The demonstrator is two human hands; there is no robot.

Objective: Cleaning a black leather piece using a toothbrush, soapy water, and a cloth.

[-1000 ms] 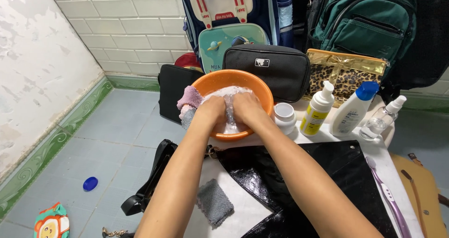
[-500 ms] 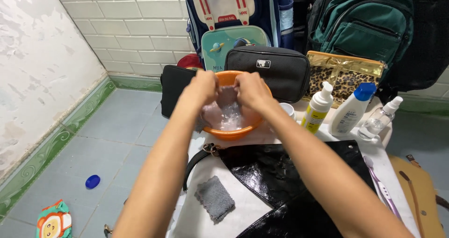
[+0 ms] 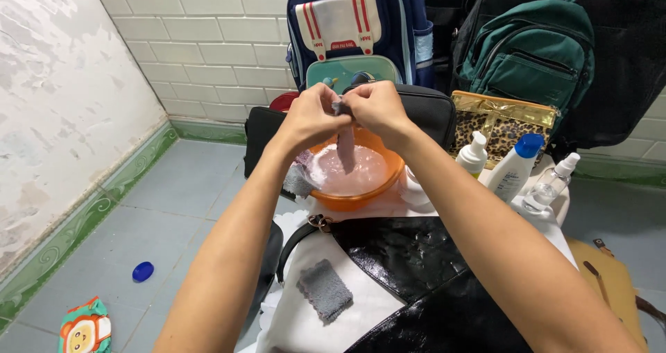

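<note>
Both hands meet above the orange plastic bowl (image 3: 355, 186), which is round and smooth and holds cloudy, soapy water. The left hand (image 3: 313, 117) and the right hand (image 3: 378, 110) each have their grip clamped on the top of a wet grey cloth (image 3: 345, 148), which hangs as a limp, twisted strip from the fingers down into the water. The bowl stands on a white surface (image 3: 305, 325), with another bit of grey fabric draped over its left rim.

In front of the bowl lies a glossy black bag (image 3: 416, 270) with a crinkled, patent-like skin, and beside it a small, nubby grey pad (image 3: 325, 290), squarish and dry-looking. To the right of the bowl stand a white pump bottle (image 3: 473, 155), a white bottle with a blue cap (image 3: 517, 167) and a clear spray bottle (image 3: 551, 183). Behind them sits a leopard-print pouch (image 3: 503, 125) trimmed in shiny gold.
</note>
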